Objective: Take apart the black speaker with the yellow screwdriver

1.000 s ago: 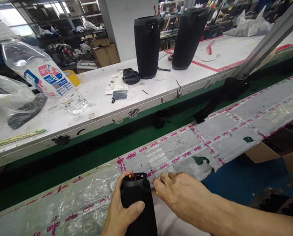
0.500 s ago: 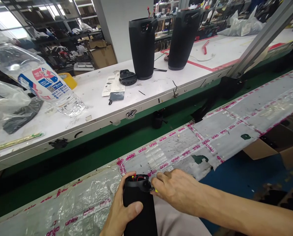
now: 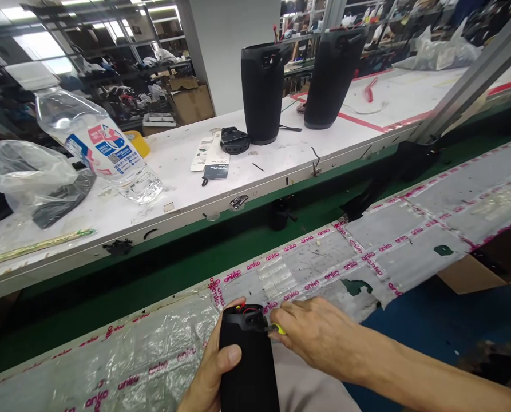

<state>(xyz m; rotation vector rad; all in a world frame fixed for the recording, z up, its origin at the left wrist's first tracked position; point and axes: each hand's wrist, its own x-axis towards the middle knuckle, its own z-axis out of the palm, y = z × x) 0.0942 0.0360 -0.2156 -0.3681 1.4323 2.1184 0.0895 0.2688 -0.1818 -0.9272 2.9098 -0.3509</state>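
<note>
A black fabric-covered cylinder [image 3: 250, 366] stands upright at the bottom centre, its top open with red and yellow wires showing. Round its left side wraps my left hand [image 3: 214, 363], thumb across the front. My right hand [image 3: 304, 329] is closed on a small tool with a yellow-green part [image 3: 278, 329], whose dark tip touches the cylinder's upper right rim. Two similar black cylinders [image 3: 262, 94] [image 3: 335, 80] stand on the white bench, and a round black part [image 3: 234, 141] lies beside the nearer one.
The white bench [image 3: 173, 200] carries a tilted water bottle [image 3: 105, 143], a plastic bag [image 3: 32, 171], yellow tape [image 3: 138, 143] and paper cards [image 3: 206, 153]. A taped grey ledge [image 3: 315, 257] runs nearer me. A metal post [image 3: 465, 74] slants at right; a cardboard box [image 3: 470, 273] sits below.
The view has shifted, so the bench things appear farther right and slightly lower. More of the yellow-green tool part shows at my right hand. My left hand still holds the cylinder.
</note>
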